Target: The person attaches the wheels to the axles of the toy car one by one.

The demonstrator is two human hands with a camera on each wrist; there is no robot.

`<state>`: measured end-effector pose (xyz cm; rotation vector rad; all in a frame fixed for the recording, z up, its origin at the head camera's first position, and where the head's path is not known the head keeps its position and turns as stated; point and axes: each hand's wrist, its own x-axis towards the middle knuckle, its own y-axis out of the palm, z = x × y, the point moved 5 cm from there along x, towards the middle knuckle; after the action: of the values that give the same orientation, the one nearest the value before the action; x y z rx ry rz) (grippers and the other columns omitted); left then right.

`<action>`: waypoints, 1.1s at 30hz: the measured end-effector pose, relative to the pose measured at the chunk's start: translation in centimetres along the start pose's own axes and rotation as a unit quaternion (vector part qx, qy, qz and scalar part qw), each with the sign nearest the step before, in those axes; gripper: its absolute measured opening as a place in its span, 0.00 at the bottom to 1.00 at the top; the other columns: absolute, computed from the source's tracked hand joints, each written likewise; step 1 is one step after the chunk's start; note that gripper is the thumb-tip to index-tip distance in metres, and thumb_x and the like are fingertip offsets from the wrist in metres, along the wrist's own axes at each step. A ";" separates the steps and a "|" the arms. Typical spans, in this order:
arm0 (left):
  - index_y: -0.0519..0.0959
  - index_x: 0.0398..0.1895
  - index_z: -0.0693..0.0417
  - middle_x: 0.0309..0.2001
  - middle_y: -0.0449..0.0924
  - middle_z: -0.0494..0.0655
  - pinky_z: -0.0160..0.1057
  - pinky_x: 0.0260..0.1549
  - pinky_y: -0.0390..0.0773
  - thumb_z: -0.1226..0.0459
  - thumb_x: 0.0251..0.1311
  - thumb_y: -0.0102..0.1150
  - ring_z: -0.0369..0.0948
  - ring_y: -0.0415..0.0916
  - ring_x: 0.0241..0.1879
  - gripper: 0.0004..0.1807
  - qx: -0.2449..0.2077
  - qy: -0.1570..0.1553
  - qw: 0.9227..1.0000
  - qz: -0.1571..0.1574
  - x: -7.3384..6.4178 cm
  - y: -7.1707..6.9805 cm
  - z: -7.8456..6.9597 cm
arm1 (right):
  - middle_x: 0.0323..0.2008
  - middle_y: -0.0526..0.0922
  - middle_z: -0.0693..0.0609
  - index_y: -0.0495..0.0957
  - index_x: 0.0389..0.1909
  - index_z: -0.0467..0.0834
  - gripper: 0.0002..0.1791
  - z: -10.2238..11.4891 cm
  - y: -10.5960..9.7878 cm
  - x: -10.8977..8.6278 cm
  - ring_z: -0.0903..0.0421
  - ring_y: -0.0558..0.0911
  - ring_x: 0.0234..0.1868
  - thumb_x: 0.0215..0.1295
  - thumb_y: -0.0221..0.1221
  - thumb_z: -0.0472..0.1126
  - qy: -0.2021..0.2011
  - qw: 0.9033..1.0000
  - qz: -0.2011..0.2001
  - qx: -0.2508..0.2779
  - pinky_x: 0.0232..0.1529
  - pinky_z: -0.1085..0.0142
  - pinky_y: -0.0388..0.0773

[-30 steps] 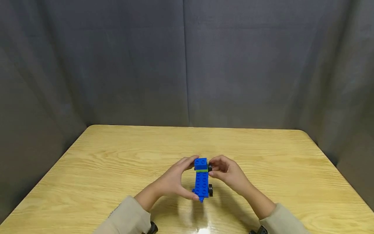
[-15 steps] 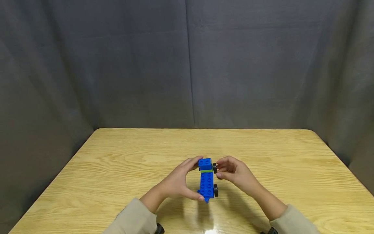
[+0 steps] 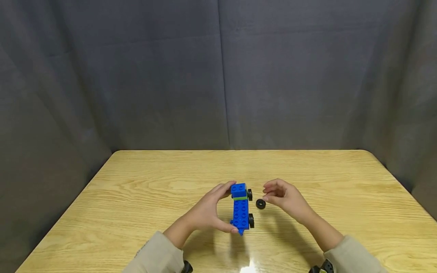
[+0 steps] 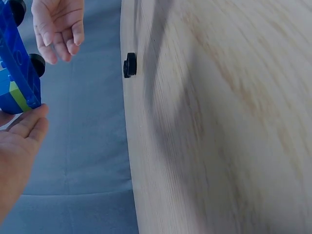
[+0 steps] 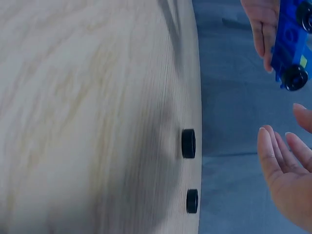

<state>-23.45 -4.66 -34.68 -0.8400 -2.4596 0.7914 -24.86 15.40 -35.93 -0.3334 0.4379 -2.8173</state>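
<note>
A blue toy car (image 3: 241,214) built of studded bricks, with a lime-green layer under its front block, is raised above the table. My left hand (image 3: 208,212) grips it lengthwise, thumb at the near end and fingers at the far end. Two black wheels (image 5: 294,77) sit on its right side; the left side shows none in the head view. To the right, my right hand (image 3: 285,199) hovers apart from the car with loosely bent fingers, holding nothing. A loose black wheel (image 3: 261,204) lies flat on the table below, between car and right hand.
In the right wrist view a second loose wheel (image 5: 192,201) lies beside the first on the wooden table (image 3: 153,189); the right hand hides it in the head view. Grey curtains (image 3: 170,76) surround the table's back and sides.
My right hand has let go of the front wheel and drawn away to the right. The loose wheel on the table has come into view. My left hand still holds the car.
</note>
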 end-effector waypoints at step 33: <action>0.47 0.65 0.44 0.59 0.57 0.42 0.44 0.53 0.59 0.52 0.33 0.70 0.41 0.58 0.57 0.55 0.026 -0.001 1.000 0.001 0.4 -0.3 0.8 | 0.38 0.73 0.38 0.67 0.45 0.28 0.19 -3.2 -3.5 1.8 0.48 0.74 0.39 0.55 0.57 0.35 0.058 0.994 -0.018 -0.088 0.38 0.60 0.72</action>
<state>-24.29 -4.93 -34.96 -0.8233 -2.4307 0.8530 -28.20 18.95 -37.45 -0.2132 0.7139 -2.8492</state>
